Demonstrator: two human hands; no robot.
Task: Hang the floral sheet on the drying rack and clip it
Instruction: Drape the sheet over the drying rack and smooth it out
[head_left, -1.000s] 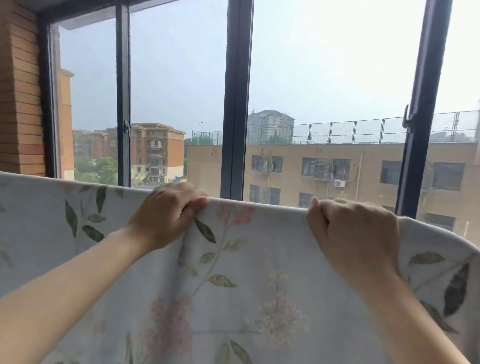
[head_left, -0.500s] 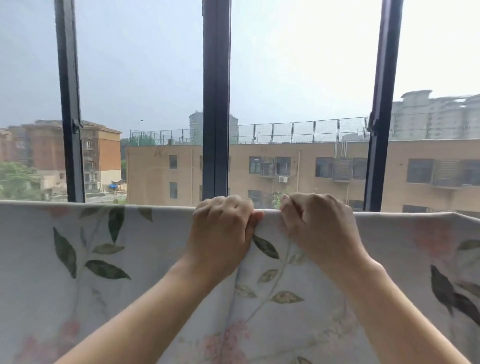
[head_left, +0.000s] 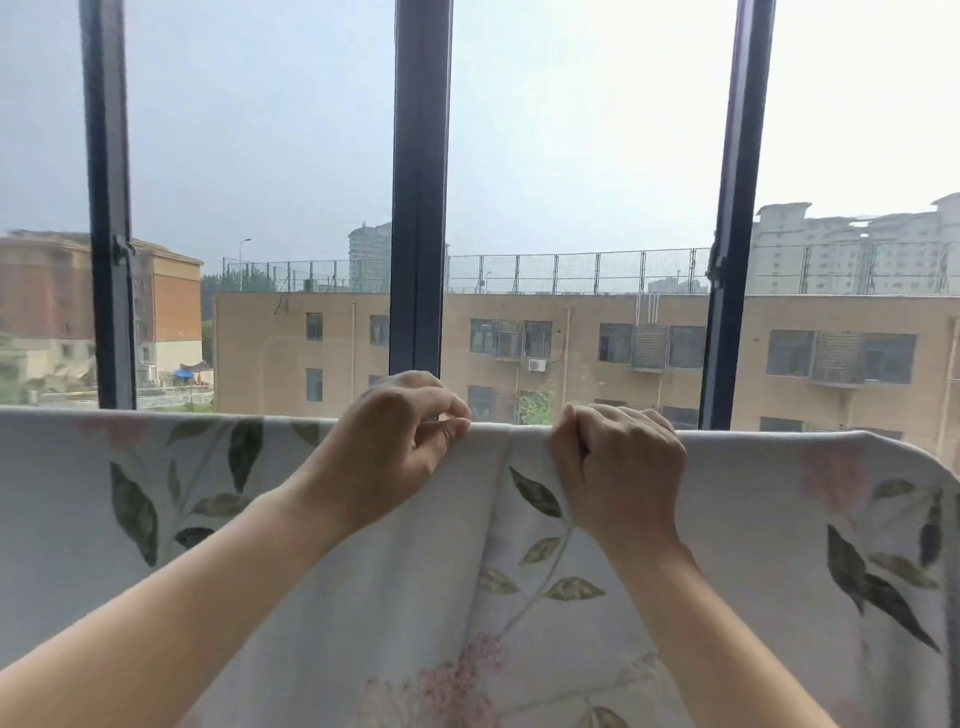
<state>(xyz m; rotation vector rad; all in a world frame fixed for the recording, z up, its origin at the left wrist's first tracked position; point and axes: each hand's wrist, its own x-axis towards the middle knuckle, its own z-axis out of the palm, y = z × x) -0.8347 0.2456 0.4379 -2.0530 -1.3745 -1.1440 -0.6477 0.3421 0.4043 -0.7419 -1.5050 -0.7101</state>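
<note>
The floral sheet (head_left: 753, 519), pale with green leaves and pink flowers, hangs draped over a horizontal bar that it hides completely. It fills the lower half of the view. My left hand (head_left: 395, 447) pinches the sheet's top fold between thumb and fingers, left of centre. My right hand (head_left: 621, 467) grips the same top fold with curled fingers, a short gap to the right. No clip is visible.
Right behind the sheet stands a window with dark vertical frames (head_left: 418, 208). A latch (head_left: 716, 265) sits on the right frame. Buildings and grey sky lie outside. The sheet's right end curves down at the view's edge.
My hands have come closer together along the top fold, from wide apart to nearly side by side. The view has shifted right along the window and tilted up a little.
</note>
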